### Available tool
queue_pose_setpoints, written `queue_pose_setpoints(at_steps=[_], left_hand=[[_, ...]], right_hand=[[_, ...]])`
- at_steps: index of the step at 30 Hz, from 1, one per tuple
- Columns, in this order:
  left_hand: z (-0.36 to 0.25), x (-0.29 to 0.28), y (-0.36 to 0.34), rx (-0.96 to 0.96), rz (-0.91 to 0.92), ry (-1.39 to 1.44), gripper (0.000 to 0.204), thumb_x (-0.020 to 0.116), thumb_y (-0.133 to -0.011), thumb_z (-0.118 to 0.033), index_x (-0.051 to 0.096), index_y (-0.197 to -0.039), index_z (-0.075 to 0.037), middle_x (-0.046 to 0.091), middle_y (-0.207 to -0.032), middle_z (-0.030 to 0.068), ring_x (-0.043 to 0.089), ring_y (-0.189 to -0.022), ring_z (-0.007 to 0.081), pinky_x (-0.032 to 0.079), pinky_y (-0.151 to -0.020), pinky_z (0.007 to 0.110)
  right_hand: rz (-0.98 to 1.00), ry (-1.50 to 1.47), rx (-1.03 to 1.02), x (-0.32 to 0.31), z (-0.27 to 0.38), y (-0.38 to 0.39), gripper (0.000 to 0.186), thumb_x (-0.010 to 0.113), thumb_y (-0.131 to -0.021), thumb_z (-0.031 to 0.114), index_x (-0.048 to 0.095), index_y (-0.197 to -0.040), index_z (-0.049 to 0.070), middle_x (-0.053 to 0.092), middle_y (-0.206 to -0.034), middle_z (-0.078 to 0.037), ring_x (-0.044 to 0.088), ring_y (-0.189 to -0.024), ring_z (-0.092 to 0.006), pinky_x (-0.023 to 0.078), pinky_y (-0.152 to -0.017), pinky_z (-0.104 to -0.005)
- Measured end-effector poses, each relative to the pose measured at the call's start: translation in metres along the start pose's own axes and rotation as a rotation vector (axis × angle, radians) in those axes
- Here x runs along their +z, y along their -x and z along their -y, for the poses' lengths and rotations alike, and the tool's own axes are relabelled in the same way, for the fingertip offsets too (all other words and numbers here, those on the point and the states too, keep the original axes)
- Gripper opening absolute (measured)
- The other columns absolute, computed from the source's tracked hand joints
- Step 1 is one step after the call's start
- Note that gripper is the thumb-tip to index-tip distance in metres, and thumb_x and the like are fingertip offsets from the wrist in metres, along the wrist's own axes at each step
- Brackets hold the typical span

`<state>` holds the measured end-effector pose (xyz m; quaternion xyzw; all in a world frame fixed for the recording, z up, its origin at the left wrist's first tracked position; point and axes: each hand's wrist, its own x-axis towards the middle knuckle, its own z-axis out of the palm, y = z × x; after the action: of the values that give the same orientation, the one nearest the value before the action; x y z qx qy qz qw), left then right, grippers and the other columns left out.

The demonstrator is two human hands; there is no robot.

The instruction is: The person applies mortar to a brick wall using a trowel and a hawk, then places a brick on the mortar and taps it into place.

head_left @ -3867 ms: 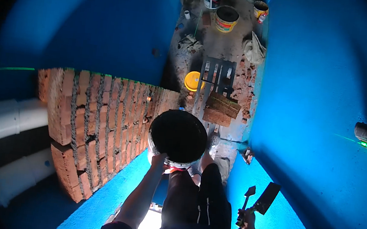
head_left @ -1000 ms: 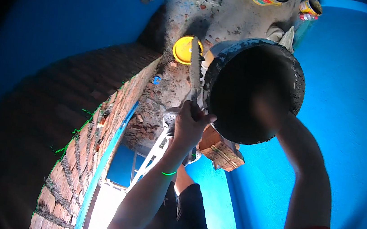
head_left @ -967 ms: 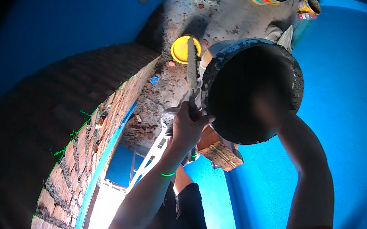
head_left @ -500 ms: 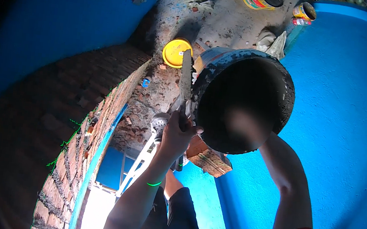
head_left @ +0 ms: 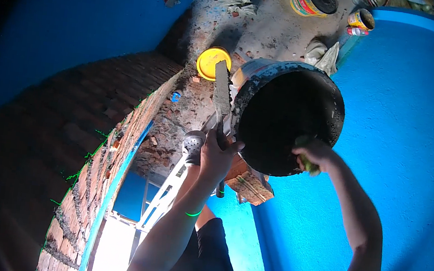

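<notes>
My left hand [head_left: 217, 156] is closed round the dark handle of a long, flat, straight-edged blade [head_left: 221, 92], grey with mortar and pointing away from me. Just right of it stands a large bucket [head_left: 248, 83], its mouth facing me, with mortar caked on the rim and a dark inside. At the bucket's near right rim, my right hand [head_left: 321, 151] is wrapped round a green-handled tool [head_left: 308, 165]. Motion blur and the dark interior hide the tool's working end. Beneath the bucket's near side, bricks [head_left: 250, 186] stick out.
A brick wall [head_left: 76, 216] curves along the left, and a blue wall [head_left: 399, 129] rises on the right. Below are a white ladder [head_left: 165, 194] and my shoe [head_left: 193, 142]. On the floor lie a yellow lid [head_left: 209, 64], another bucket [head_left: 302, 1], a small can [head_left: 360, 18] and rubble.
My right hand has come up from deep inside the bucket to its near right rim, and the green-handled tool now shows. My left hand still holds the blade, and the view has shifted slightly.
</notes>
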<state>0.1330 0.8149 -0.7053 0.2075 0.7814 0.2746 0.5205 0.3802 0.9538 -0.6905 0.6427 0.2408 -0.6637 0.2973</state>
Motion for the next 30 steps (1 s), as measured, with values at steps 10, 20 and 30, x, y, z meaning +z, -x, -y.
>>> queue_pose_setpoints(at_steps=[10, 20, 30], left_hand=[[0.018, -0.026, -0.006, 0.000, -0.028, 0.052, 0.035, 0.077, -0.068, -0.006, 0.045, -0.080, -0.005, 0.049, -0.065, 0.0005, 0.048, -0.057, 0.0112, 0.044, -0.053, 0.027], [0.012, -0.003, -0.011, -0.042, 0.064, 0.089, 0.038, 0.079, -0.068, -0.009, 0.043, -0.080, -0.005, 0.047, -0.064, 0.0008, 0.046, -0.055, 0.0099, 0.043, -0.052, 0.026], [0.006, 0.009, -0.010, 0.009, 0.096, 0.044, 0.037, 0.078, -0.069, -0.009, 0.043, -0.081, -0.004, 0.050, -0.067, 0.0032, 0.052, -0.058, 0.0118, 0.047, -0.055, 0.027]], right_hand=[[-0.464, 1.346, -0.556, 0.108, 0.115, -0.117, 0.035, 0.051, -0.086, 0.033, 0.062, -0.115, 0.017, 0.061, -0.118, -0.008, 0.058, -0.108, -0.0262, 0.049, -0.079, -0.0469], [-0.226, 1.289, -0.168, 0.004, 0.084, -0.042, 0.026, 0.052, -0.081, 0.021, 0.068, -0.097, 0.008, 0.065, -0.102, -0.016, 0.064, -0.089, -0.0279, 0.051, -0.075, -0.0378], [-0.392, 1.277, -0.445, 0.049, 0.018, -0.096, 0.030, 0.055, -0.082, 0.020, 0.061, -0.109, 0.009, 0.065, -0.100, -0.014, 0.062, -0.091, -0.0264, 0.050, -0.079, -0.0404]])
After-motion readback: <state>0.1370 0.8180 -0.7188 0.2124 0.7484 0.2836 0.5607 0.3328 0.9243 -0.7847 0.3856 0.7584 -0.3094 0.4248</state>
